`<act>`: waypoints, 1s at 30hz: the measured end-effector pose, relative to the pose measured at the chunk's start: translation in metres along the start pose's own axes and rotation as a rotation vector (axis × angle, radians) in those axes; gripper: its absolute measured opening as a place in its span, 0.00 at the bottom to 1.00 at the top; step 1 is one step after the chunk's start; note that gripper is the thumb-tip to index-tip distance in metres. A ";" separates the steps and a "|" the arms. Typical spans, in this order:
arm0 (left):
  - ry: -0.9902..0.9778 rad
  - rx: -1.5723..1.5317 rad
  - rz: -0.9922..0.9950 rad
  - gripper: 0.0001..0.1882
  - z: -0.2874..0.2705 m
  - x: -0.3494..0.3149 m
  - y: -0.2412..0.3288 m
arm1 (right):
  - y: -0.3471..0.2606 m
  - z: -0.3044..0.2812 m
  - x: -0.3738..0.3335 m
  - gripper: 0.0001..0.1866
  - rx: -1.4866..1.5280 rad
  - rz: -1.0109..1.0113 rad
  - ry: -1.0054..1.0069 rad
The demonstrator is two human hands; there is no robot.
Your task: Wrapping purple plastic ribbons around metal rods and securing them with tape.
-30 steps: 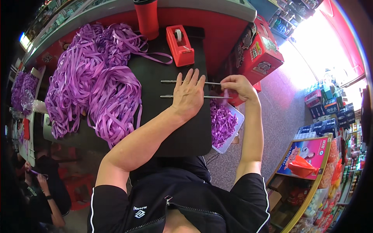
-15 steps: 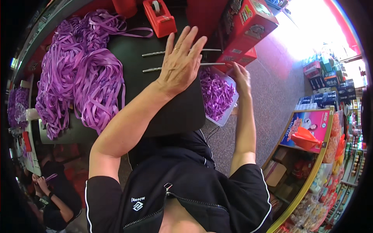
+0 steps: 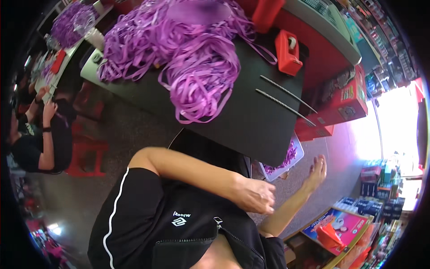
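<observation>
Hands (image 3: 255, 197) now off the rods (image 3: 280, 98)

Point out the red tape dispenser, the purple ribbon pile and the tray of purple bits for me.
Tape dispenser (image 3: 288, 53), head view, on its red side.
Ribbon pile (image 3: 179, 49), head view, on the middle of the heap.
Tray (image 3: 296, 158), head view, on its pale rim past the table edge.

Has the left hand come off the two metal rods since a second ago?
Yes. The left hand has pulled back off the two metal rods and toward the body, now held below the black table's near edge, holding nothing.
</observation>
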State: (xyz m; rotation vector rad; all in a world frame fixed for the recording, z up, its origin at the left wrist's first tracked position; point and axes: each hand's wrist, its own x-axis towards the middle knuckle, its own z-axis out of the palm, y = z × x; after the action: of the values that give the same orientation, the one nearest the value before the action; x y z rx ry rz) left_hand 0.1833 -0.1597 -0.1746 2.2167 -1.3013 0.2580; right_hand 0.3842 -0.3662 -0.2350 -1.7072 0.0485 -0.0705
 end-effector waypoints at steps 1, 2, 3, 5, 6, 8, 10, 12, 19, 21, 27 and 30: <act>-0.004 -0.201 -0.028 0.06 0.011 -0.017 0.000 | -0.010 -0.003 0.000 0.18 -0.016 -0.063 0.015; -0.074 -0.302 -0.132 0.09 0.019 -0.034 -0.004 | -0.025 0.001 -0.006 0.18 -0.023 -0.069 0.016; 0.060 -0.429 -0.283 0.12 0.036 -0.060 -0.007 | -0.046 0.013 -0.015 0.17 -0.019 -0.131 0.003; 0.276 -0.338 -0.580 0.14 0.059 -0.121 -0.013 | -0.082 0.040 -0.033 0.16 -0.017 -0.204 -0.011; 0.304 -0.168 -0.781 0.15 0.075 -0.154 -0.011 | -0.098 0.059 -0.045 0.14 -0.029 -0.265 -0.119; 0.411 0.161 -1.077 0.17 0.101 -0.209 0.006 | -0.128 0.092 -0.071 0.12 -0.052 -0.340 -0.346; 0.482 0.166 -1.247 0.16 0.125 -0.263 0.021 | -0.150 0.130 -0.096 0.10 -0.159 -0.420 -0.598; 0.567 0.176 -1.165 0.16 0.128 -0.278 0.032 | -0.157 0.164 -0.111 0.10 -0.279 -0.613 -0.808; 0.594 0.234 -1.144 0.16 0.129 -0.272 0.024 | -0.182 0.256 -0.151 0.14 -0.545 -0.691 -1.033; 0.565 0.192 -1.135 0.16 0.129 -0.274 0.022 | -0.176 0.272 -0.145 0.14 -0.616 -0.761 -1.014; 0.581 0.169 -1.124 0.16 0.127 -0.280 0.022 | -0.165 0.287 -0.143 0.14 -0.630 -0.754 -1.055; 0.572 0.142 -1.132 0.16 0.127 -0.283 0.023 | -0.166 0.278 -0.152 0.11 -0.492 -0.702 -1.071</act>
State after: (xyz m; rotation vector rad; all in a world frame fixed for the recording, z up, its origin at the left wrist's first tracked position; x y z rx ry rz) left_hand 0.0046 -0.0272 -0.3920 2.3638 0.3285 0.4765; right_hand 0.2522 -0.0575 -0.1112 -1.9660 -1.4204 0.3664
